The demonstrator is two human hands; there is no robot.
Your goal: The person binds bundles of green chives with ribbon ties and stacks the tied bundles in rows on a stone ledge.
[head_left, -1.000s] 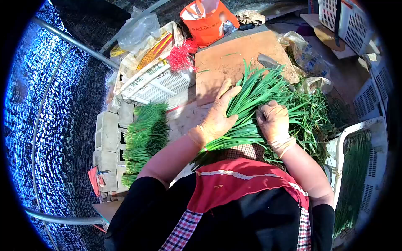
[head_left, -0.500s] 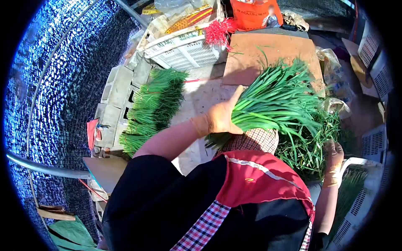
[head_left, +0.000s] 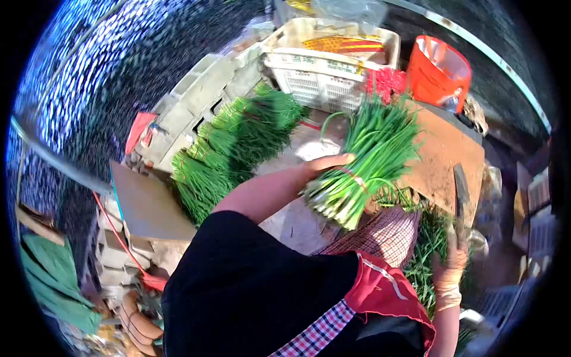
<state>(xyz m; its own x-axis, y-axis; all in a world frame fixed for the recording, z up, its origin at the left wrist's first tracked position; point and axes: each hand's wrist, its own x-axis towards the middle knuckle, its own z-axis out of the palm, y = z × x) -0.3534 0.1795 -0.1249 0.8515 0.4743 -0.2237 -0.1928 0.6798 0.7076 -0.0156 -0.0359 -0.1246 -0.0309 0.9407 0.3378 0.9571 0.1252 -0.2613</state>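
My left hand [head_left: 329,164] is closed round a bunch of garlic chives [head_left: 372,157], tied with a reddish band. Its pale cut ends point down toward my lap and its leaves fan upward. On the right, my gloved right hand [head_left: 450,268] has a dark-bladed knife [head_left: 461,190] at its fingertips, blade pointing away over the brown board [head_left: 443,154]. The knife's handle is hidden by the fingers. Loose green leaves [head_left: 425,256] lie beside my right hand. Several more chive bunches [head_left: 238,143] stand in a row to the left.
A white plastic crate [head_left: 321,77] stands at the back, with a red-pink bundle of ties [head_left: 386,83] at its corner. Farther right is an orange bag [head_left: 437,74]. Grey blocks [head_left: 202,101] border the chive row. A metal pipe [head_left: 59,157] crosses the left side.
The chive bunch has turned so its band and pale ends show. The knife has come into view at my right hand. The camera view has swung, shifting the surroundings.
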